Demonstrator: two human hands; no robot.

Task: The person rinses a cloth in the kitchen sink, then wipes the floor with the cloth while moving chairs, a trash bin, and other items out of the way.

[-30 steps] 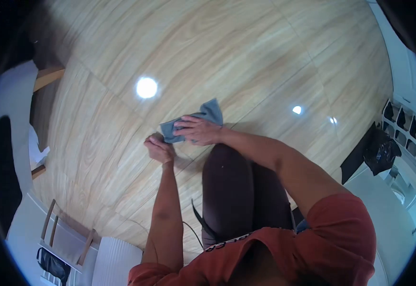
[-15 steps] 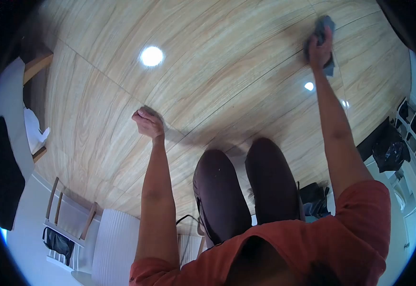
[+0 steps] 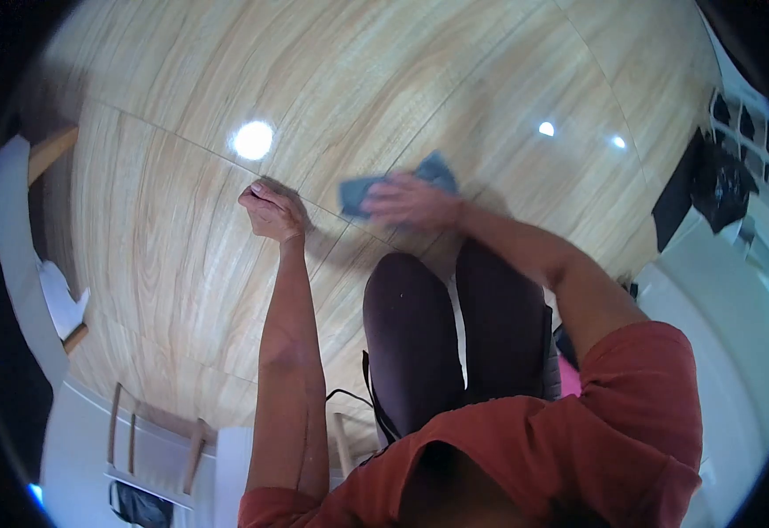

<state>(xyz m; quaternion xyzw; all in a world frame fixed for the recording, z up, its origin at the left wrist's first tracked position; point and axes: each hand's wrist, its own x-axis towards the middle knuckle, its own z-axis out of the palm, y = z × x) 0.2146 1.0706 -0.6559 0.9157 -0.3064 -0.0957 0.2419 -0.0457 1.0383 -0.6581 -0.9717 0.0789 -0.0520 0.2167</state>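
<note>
My right hand (image 3: 411, 202) presses a grey-blue cloth (image 3: 355, 194) against the wood-patterned tiled floor (image 3: 490, 114), just in front of my knees. The cloth sticks out on both sides of the hand, and motion blurs the fingers somewhat. To the left, my left hand (image 3: 274, 213) is closed in a fist and rests on the floor with the arm straight. Nothing shows in that fist.
At the left edge is a piece of furniture with a wooden leg (image 3: 54, 150) and a white object (image 3: 63, 297) beside it. An upturned-looking chair (image 3: 151, 440) appears at lower left. A black plastic bag (image 3: 726, 183) is by shelving on the right.
My right hand has swept the cloth from the far right across the floor to in front of my knees, its elbow now bent. My left fist has stayed nearly in place.
</note>
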